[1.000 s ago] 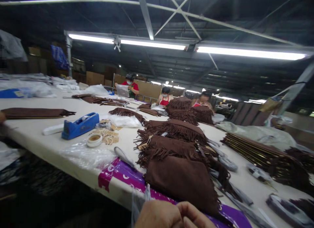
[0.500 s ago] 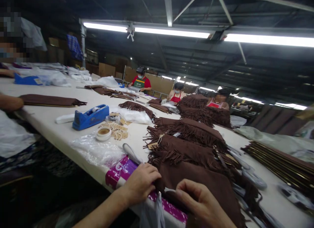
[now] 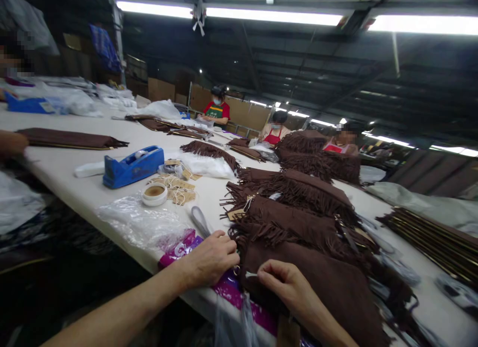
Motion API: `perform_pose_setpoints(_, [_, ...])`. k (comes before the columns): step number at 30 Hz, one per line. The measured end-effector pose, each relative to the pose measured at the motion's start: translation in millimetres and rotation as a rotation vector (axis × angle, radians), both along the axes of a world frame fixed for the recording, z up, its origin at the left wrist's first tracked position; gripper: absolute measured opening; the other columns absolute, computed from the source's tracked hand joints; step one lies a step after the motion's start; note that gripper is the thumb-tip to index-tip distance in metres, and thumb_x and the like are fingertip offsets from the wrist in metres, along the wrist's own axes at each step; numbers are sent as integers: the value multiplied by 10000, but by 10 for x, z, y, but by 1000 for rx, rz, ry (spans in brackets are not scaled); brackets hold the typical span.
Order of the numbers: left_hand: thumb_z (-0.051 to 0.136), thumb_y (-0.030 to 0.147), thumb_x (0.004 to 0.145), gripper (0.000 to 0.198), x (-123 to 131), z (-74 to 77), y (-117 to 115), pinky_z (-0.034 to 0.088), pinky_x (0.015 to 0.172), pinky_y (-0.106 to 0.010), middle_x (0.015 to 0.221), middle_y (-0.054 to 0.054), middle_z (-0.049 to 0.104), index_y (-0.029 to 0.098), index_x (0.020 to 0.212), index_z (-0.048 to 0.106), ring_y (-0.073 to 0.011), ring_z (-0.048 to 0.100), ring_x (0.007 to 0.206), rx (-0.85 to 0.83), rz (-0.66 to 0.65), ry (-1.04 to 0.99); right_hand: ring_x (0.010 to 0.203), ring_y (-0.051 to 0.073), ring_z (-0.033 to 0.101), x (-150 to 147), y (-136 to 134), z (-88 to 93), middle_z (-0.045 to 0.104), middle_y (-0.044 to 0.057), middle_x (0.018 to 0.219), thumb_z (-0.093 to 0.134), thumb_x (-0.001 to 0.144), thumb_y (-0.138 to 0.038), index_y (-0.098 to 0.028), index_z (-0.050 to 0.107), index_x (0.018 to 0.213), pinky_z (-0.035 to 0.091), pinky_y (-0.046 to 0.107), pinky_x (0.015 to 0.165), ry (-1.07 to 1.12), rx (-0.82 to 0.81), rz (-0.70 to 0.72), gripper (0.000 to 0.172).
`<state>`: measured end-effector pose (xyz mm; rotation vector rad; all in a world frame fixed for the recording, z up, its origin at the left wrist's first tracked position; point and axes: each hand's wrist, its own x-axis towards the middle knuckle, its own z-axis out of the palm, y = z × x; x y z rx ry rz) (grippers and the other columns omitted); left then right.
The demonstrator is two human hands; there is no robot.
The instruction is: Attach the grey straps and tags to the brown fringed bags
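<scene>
A brown fringed suede bag (image 3: 321, 282) lies nearest me on the white table (image 3: 67, 173), on a purple plastic sheet (image 3: 179, 250). My left hand (image 3: 211, 257) is closed on the bag's near left corner. My right hand (image 3: 284, 285) pinches a small white thread or tag string (image 3: 251, 274) at the bag's edge. More brown fringed bags (image 3: 298, 197) are stacked behind it.
A blue tape dispenser (image 3: 130, 165), a tape roll (image 3: 154, 192), paper tags (image 3: 179, 190) and clear plastic bags (image 3: 140, 222) lie to the left. Flat brown pieces (image 3: 429, 237) are stacked at right. Several other people work at the far end and at the left edge.
The view has tilted down. Both my hands came up onto the near bag; the left now grips its corner and the right pinches a white string.
</scene>
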<state>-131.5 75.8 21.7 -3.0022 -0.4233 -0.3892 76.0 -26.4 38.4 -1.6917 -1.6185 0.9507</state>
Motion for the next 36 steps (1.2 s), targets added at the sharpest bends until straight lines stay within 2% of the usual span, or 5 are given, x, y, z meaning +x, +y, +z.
perform_pose_setpoints(8, [519, 86, 851, 108, 13, 172, -12, 400, 683, -308, 805, -26, 647, 190, 827, 511, -206, 595, 766, -150, 86, 23, 623, 147, 553, -124, -11, 264, 618, -1, 654, 487, 861, -297, -184, 612, 688, 372, 241, 581, -298, 249, 47, 241])
perform_pose_setpoints(14, [537, 56, 831, 129, 9, 365, 4, 416, 667, -293, 797, -33, 674, 184, 819, 532, -214, 633, 765, -132, 104, 50, 600, 137, 557, -237, 15, 367, 622, -12, 642, 523, 839, -232, -200, 616, 676, 322, 240, 566, -473, 277, 85, 190])
perform_pose_setpoints(26, [554, 29, 800, 153, 70, 505, 7, 446, 674, -280, 766, -27, 681, 181, 809, 552, -206, 647, 751, -95, 79, 93, 548, 136, 527, -300, 100, 341, 576, -25, 568, 519, 805, -230, -201, 598, 631, 308, 234, 531, -427, 224, 22, 194])
perform_pose_setpoints(31, [582, 33, 797, 156, 77, 523, 23, 437, 670, -290, 789, -30, 691, 180, 844, 560, -219, 659, 759, -101, 64, 70, 625, 151, 575, -332, 141, 275, 631, -6, 651, 530, 858, -275, -197, 639, 665, 365, 239, 586, -325, 264, 28, 235])
perform_pose_setpoints(36, [621, 53, 779, 154, 104, 637, 61, 434, 698, -317, 767, -40, 699, 178, 866, 592, -238, 662, 743, -60, -8, 116, 710, 162, 586, -251, 162, 228, 613, 9, 749, 538, 884, -274, -196, 649, 729, 402, 257, 661, -323, 319, 73, 206])
